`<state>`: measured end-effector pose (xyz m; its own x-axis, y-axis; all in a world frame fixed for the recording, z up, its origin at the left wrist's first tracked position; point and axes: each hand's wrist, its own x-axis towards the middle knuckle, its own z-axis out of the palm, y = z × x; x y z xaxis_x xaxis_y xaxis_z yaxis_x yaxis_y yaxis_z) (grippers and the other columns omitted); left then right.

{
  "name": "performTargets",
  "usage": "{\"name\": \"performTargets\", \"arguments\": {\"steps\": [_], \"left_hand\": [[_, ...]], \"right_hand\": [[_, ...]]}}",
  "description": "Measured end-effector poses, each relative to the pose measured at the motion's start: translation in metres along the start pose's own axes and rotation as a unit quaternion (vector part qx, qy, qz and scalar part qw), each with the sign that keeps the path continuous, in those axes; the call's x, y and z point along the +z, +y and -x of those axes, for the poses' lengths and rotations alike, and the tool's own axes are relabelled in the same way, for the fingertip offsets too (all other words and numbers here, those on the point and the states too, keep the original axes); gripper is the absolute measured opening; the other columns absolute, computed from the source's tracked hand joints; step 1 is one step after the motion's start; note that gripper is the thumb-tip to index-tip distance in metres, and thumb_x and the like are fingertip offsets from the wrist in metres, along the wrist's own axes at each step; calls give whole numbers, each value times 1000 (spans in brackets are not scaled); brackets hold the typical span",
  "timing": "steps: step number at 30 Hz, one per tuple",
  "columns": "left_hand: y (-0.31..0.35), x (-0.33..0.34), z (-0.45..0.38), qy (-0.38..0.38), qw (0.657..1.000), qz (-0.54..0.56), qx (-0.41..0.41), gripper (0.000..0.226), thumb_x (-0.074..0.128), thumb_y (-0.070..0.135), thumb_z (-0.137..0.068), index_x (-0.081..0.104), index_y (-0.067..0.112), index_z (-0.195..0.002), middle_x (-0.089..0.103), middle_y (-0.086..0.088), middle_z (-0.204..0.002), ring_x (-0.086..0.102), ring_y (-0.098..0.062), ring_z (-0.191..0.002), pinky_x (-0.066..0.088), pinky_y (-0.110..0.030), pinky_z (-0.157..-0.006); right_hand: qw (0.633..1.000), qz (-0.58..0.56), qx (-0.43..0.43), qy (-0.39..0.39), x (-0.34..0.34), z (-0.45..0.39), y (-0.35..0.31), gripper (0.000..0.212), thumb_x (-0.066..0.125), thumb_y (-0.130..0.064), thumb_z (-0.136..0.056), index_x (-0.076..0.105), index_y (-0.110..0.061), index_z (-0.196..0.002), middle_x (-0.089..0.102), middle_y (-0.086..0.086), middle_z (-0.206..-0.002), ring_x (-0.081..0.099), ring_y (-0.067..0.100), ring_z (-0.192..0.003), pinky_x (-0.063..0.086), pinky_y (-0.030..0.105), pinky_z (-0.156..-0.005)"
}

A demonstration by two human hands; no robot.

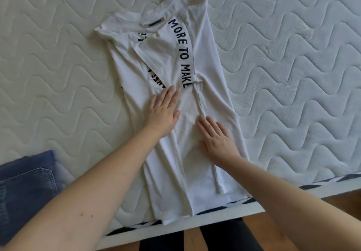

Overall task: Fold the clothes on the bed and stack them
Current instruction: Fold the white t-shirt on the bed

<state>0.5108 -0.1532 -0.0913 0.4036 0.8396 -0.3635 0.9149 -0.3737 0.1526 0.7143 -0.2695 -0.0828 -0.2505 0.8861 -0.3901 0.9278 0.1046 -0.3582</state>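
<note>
A white T-shirt (207, 55) with black lettering lies lengthwise on the quilted white mattress (293, 65), both sides folded inward into a long narrow strip, collar at the far end. My left hand (163, 112) lies flat on the shirt's middle, fingers straight, next to the printed words. My right hand (216, 139) presses flat on the cloth a little nearer to me, beside a folded seam. The shirt's hem reaches the near edge of the bed.
Folded blue jeans (25, 180) lie on the mattress at the near left. The bed's white front edge (224, 211) runs across the bottom, with wooden floor (257, 229) and my dark-clad legs below it.
</note>
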Motion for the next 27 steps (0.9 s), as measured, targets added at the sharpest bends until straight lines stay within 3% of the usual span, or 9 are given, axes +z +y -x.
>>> {"name": "performTargets", "arguments": {"steps": [7, 11, 14, 17, 21, 24, 26, 27], "left_hand": [[70, 62, 136, -81, 996, -22, -7, 65, 23, 42, -99, 1, 18, -156, -10, 0, -163, -7, -18, -150, -6, -40, -120], [105, 77, 183, -68, 998, -8, -13, 64, 50, 35, -95, 28, 15, -152, 20, -4, -161, 19, -22, -148, 19, -46, -119], [116, 77, 186, -54, 998, 17, -34, 66, 59, 28, -89, 36, 14, -149, 29, -5, -158, 27, -23, -146, 24, -47, -118], [120, 78, 187, -30, 997, 50, -45, 73, 65, 25, -80, 40, 13, -148, 30, -8, -157, 29, -26, -145, 25, -49, -117], [128, 83, 215, -18, 993, 74, -92, 86, 66, 28, -79, 25, 18, -154, 16, -15, -161, 21, -32, -147, 27, -51, -114], [131, 86, 242, -61, 991, 55, -104, 90, 61, 32, -86, 6, 22, -156, 5, -19, -160, 19, -35, -145, 29, -46, -111], [129, 89, 253, -106, 990, 25, -87, 88, 56, 34, -91, -3, 27, -155, -3, -19, -158, 17, -34, -144, 27, -41, -113], [128, 88, 257, -120, 989, 29, -83, 85, 57, 33, -91, 1, 28, -155, -1, -18, -157, 19, -34, -142, 26, -40, -114]], "right_hand": [[999, -38, -11, -37, 43, 117, -19, 65, 54, -20, -92, 31, -7, -152, 20, 8, -161, 19, 23, -149, 25, 39, -119], [998, -50, -22, -10, 55, 143, -26, 62, 62, -7, -86, 43, -4, -145, 35, 11, -155, 33, 25, -144, 40, 38, -110], [998, -18, -23, 48, 62, 151, -15, 63, 67, -5, -78, 53, -6, -139, 47, 9, -148, 50, 25, -132, 48, 38, -102], [995, 36, 17, 93, 71, 163, -2, 60, 63, -10, -80, 52, -6, -139, 53, 12, -141, 56, 28, -122, 47, 43, -97], [990, 65, 35, 121, 77, 168, -6, 30, 59, -5, -82, 63, -5, -111, 61, 9, -102, 62, 29, -92, 52, 40, -79], [992, 73, 26, 100, 68, 163, -9, 11, 66, -6, -83, 63, -4, -93, 59, 9, -84, 59, 30, -75, 52, 41, -67], [993, 84, 17, 84, 61, 162, -7, 12, 71, -6, -82, 62, -5, -89, 58, 8, -80, 57, 29, -72, 51, 41, -65], [993, 86, 9, 80, 58, 164, -7, 16, 73, -1, -78, 62, -6, -87, 57, 8, -77, 56, 29, -69, 50, 40, -64]]}}
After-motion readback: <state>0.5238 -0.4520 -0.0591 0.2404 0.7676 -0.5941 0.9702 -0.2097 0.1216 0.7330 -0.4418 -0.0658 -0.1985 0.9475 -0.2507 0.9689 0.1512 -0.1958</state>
